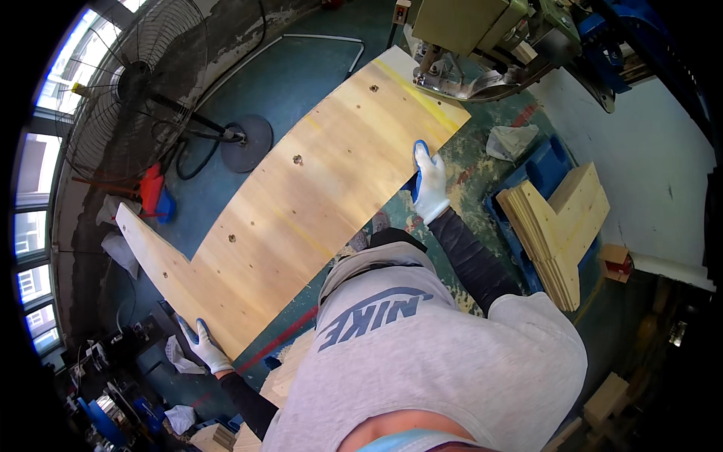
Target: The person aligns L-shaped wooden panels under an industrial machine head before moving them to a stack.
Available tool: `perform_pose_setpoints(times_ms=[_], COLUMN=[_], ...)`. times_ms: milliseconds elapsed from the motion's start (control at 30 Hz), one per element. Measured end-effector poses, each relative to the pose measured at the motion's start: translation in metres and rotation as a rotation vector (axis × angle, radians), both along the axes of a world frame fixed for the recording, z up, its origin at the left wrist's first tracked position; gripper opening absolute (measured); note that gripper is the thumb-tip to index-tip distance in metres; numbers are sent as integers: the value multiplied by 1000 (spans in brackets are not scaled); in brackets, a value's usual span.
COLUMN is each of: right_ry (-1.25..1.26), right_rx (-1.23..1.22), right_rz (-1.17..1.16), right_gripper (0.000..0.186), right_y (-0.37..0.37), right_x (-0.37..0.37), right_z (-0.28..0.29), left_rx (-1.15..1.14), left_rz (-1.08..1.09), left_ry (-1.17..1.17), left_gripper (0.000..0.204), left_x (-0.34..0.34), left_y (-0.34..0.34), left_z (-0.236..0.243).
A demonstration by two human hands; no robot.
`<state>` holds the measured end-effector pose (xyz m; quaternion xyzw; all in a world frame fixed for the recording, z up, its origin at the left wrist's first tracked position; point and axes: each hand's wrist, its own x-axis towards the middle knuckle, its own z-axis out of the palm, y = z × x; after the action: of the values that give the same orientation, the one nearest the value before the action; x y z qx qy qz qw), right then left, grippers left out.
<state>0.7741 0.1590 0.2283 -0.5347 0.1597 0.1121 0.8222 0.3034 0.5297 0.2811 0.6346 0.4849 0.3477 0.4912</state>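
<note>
A large, pale wooden panel (301, 200) with a curved side and a pointed arm at its left end lies slantwise across the view. Small holes dot its face, several with metal pieces in them. My right hand (431, 187), in a white and blue glove, grips the panel's near right edge, thumb on top and the other fingers mostly hidden beneath. At the panel's lower left edge, my left hand (203, 348), gloved alike, is closed on the rim. The panel's far end sits beside the metal head of a green machine (467, 30).
A large stand fan (135, 79) stands at the left on a round base (246, 143). To the right, a stack of cut wooden panels (553, 233) rests on a blue pallet (550, 162). A small open cardboard box (616, 262) is beside it. White bags lie about the floor.
</note>
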Motion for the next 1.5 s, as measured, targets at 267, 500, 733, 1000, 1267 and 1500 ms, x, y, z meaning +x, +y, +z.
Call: perform_pose_setpoints(times_ms=[267,500,733,1000,1267,1500], right_ry=[-95,-44,-26,-27,-92,104], right_rx=[-32,-25,-102,-54,234,397], right_rz=[137,123,106,67,153,212], right_gripper=[23,32,33,31,17,36], right_y=[39,38,43,45,40,-58], right_x=[34,30,26,30,30,-83], right_z=[10,8,19,6,25,27], left_rx=[-35,-29,18,14,40,-147], left_rz=[53,35,31,43,48,-139], left_ry=[67,78,129,86,73,338], left_gripper=[62,62,62,61,61,48], left_x=[-12,-2,2,10,-15,-54], left_y=[7,3,23,23,2,52], left_z=[-12,1,12,21,11,65])
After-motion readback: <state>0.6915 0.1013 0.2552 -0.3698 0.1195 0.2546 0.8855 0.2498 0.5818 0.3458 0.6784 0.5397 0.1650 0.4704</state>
